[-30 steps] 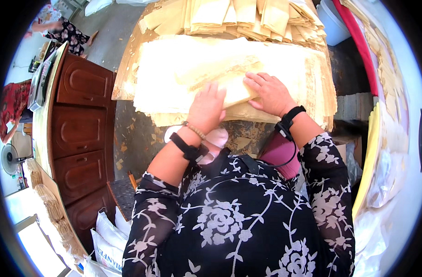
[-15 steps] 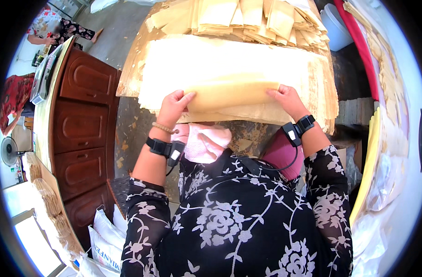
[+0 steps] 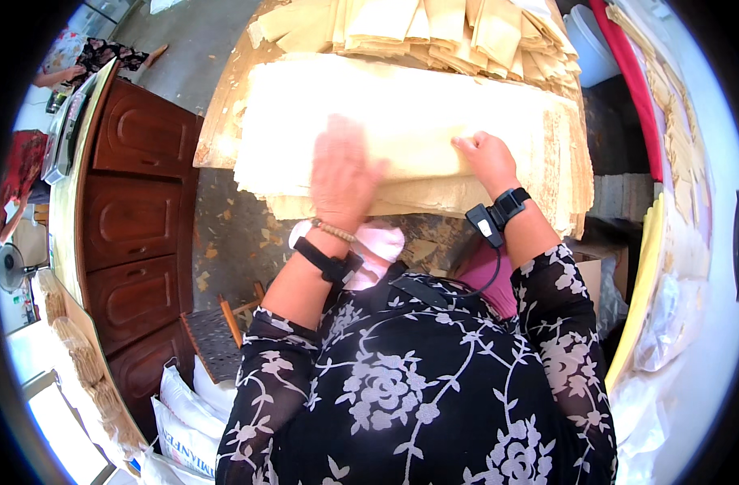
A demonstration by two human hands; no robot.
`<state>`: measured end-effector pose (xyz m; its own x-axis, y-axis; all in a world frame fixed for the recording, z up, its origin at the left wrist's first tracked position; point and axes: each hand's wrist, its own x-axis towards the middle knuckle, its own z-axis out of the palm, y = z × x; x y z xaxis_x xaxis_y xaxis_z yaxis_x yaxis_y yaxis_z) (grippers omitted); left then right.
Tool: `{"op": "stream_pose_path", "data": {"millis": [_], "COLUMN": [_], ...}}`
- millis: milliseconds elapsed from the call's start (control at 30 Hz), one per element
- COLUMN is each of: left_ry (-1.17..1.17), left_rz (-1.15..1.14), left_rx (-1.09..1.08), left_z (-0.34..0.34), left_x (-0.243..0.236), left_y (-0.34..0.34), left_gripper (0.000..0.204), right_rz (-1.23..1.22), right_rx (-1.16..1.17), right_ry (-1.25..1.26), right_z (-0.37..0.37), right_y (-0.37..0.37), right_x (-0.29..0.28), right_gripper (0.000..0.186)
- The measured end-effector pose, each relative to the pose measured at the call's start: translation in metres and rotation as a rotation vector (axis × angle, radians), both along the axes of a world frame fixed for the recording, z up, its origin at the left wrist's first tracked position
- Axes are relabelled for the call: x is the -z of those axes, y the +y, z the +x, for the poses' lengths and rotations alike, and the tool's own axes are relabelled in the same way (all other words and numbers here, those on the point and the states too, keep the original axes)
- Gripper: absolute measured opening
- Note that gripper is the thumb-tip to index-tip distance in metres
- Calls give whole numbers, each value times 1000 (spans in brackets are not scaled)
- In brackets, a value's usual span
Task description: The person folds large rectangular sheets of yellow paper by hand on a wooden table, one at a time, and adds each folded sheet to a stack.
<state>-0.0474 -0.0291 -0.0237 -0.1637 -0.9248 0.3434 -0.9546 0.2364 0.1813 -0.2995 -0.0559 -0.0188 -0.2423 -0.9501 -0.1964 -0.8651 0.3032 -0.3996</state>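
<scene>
A thick stack of thin, pale yellow sheets (image 3: 551, 149) with ragged edges lies on the wooden table (image 3: 220, 145) in front of me. My left hand (image 3: 345, 166), blurred, is over the near part of the top sheet, palm down with fingers stretched out. My right hand (image 3: 487, 162) pinches the top sheet at the near right. Glare washes out much of the sheet's surface. Behind the stack lie several folded pieces of like material (image 3: 377, 24). A pink cloth (image 3: 382, 246) shows below the stack, near my body.
Left: dark wooden cabinet (image 3: 135, 218), woven seat (image 3: 208, 339), white sacks (image 3: 183, 412), fan (image 3: 12, 267) and two people (image 3: 111, 61) (image 3: 22, 170). Right: white bucket (image 3: 588, 48), red strip (image 3: 636, 97), plastic bags (image 3: 669, 323) along the side.
Half a second ago both hands held the near edge of the top sheet at its ends. My left hand has since moved right and forward onto it, opened out; my right has shifted slightly up.
</scene>
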Motion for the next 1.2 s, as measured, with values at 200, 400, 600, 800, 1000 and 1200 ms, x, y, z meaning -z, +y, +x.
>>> {"op": "stream_pose_path", "data": {"millis": [200,400,600,800,1000,1200], "left_ry": [1,6,-128,34,1039,1235], "left_rz": [155,172,138,236,510,724], "left_rx": [377,407,462,509,232,-55], "left_z": [-14,-14,29,42,0,-34], "left_x": [26,25,17,-23,-70,-22], "left_y": [-7,-13,-14,-34,-137,-292], "left_gripper": [83,81,57,35,36,46], "right_rz": [-30,-431,-367,-596,-718,-584], "right_rx": [28,-664,-661,-283,285,511], "right_ry": [228,278,262,-409,-686,-641], "right_z": [24,41,40,-5,-92,-119], "right_y": [2,22,20,29,106,191], "right_x": [-22,27,26,-4,-12,0], "right_gripper": [51,57,58,48,36,34]}}
